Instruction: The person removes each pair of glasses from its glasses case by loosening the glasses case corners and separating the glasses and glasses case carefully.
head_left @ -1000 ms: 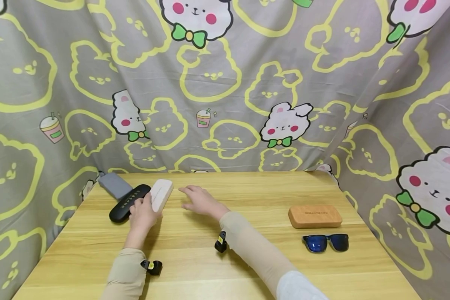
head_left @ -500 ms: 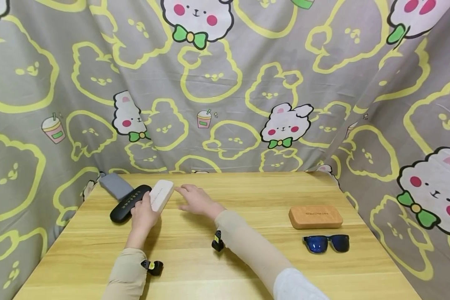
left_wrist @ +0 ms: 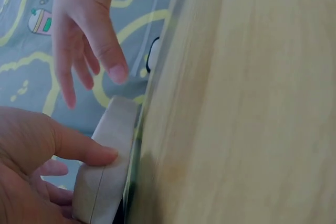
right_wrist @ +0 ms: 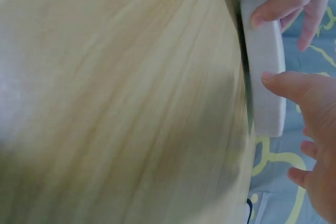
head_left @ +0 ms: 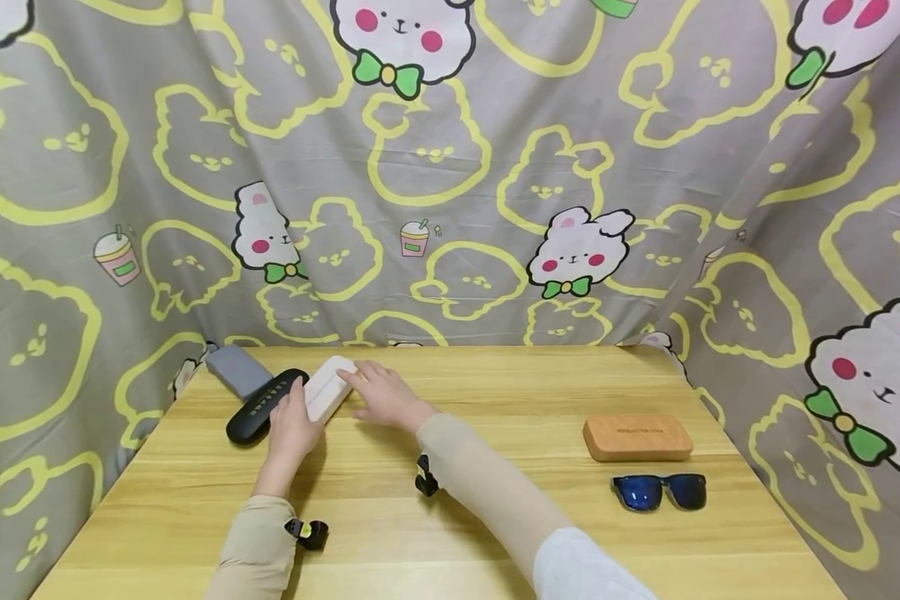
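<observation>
white case (head_left: 330,387) gripped by left fingers (left_wrist: 88,149); right fingers (left_wrist: 64,74) (relaxed) near far end.

Grey cloth (head_left: 487,227) patterned in cartoonish yellow hangs behind and beside a pale wooden table (head_left: 517,454).

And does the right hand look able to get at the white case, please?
Probably yes: the right hand is by the white case; the left hand grips only its near end, leaving the far end free.

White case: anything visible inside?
No: the white case looks closed, so any contents are hidden. Only its outside shows, with the left hand gripping the near end and the right hand by the far end.
</observation>
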`<state>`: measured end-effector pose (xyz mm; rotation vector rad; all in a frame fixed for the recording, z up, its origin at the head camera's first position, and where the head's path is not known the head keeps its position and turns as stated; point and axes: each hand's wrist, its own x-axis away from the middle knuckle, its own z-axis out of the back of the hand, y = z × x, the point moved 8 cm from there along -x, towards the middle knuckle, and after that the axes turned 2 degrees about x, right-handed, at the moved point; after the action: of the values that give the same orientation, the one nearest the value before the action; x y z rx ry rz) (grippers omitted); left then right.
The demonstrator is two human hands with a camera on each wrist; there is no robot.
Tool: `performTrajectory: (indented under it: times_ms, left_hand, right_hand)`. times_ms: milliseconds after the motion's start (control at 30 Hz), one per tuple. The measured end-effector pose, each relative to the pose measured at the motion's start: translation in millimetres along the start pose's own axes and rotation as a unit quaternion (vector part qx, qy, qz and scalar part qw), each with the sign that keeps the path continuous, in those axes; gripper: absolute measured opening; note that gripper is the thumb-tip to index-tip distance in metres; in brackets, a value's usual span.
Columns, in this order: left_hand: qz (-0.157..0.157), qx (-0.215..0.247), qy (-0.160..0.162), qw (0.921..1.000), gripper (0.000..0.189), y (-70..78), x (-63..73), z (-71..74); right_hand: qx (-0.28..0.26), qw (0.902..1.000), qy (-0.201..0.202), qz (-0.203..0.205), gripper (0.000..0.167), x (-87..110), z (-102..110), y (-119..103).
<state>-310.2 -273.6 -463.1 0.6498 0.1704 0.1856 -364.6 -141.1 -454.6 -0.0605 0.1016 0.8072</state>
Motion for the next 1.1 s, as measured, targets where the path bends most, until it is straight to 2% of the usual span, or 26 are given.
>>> performTrajectory:
  times_ms: [300, 500, 733, 967, 1100]
  left_hand:
    - [-0.044, 0.019, 0.0, 0.9988, 0.089, 16.2, -0.2, 1.8]
    - [-0.055, 0.025, -0.024, 0.9979, 0.09, 24.5, 1.4, 1.0]
    - [-0.078, 0.033, -0.031, 0.9959, 0.09, 35.9, 3.5, -4.8]
    - [-0.085, 0.036, -0.051, 0.9944, 0.091, 41.9, 4.2, -10.0]
    - [-0.102, 0.026, -0.056, 0.9929, 0.09, 46.7, 6.4, -13.1]
  right_hand:
    - [0.044, 0.999, -0.003, -0.01, 0.089, -8.4, 2.1, 3.8]
    - [0.041, 0.9991, -0.004, -0.014, 0.089, -8.6, 5.1, 7.6]
    - [0.053, 0.9984, 0.011, -0.018, 0.086, -5.6, 7.7, 18.6]
    - [0.019, 0.9996, 0.018, -0.009, 0.088, 0.7, 9.0, 33.4]
    - [-0.003, 0.9999, 0.016, -0.005, 0.09, 6.5, 7.8, 41.2]
